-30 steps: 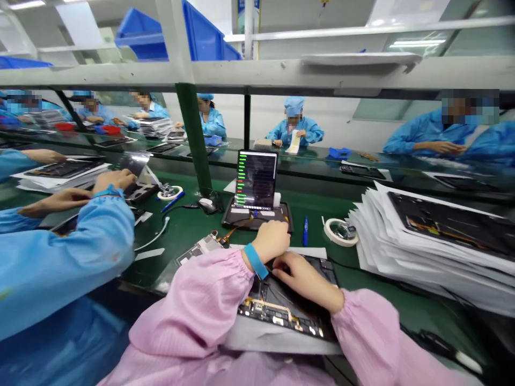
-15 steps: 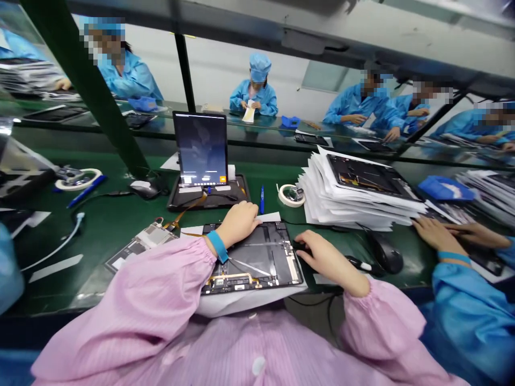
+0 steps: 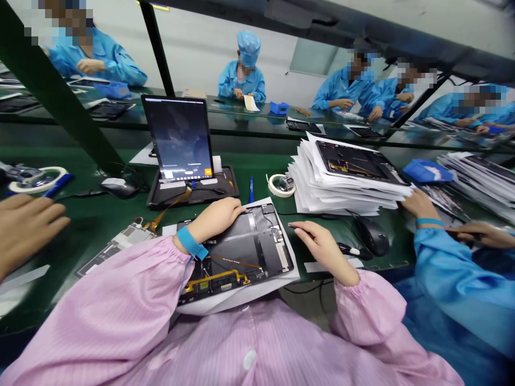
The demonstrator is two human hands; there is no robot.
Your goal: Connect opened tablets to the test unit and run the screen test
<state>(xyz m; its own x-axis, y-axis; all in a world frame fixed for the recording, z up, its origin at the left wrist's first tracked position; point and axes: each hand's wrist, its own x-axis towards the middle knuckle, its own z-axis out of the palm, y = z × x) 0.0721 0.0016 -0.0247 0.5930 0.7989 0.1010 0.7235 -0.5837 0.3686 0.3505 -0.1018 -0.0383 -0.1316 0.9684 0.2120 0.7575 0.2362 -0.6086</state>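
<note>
An opened tablet [image 3: 249, 246] lies on a white sheet in front of me, dark inside with gold flex cables. My left hand [image 3: 217, 217], with a blue wrist strap, rests on its far edge, fingers curled over that edge. To the right of the tablet's right edge, my right hand [image 3: 317, 244] lies on the green mat. Its fingers are pressed together and point left, with a small dark tip at the fingertips that I cannot make out.
Behind the tablet an upright tablet screen [image 3: 179, 136] stands in a dark tray [image 3: 193, 195]. A stack of paper-separated tablets [image 3: 346, 182], a tape roll [image 3: 277, 185], a blue pen [image 3: 251, 188] and a mouse [image 3: 372, 235] lie right. A co-worker's hand [image 3: 24, 228] is left, another's blue sleeve [image 3: 450, 268] right.
My right hand came off the tablet's inside to the mat beside its right edge. The left hand stayed on the far edge. The upright screen's green list gave way to a dark display.
</note>
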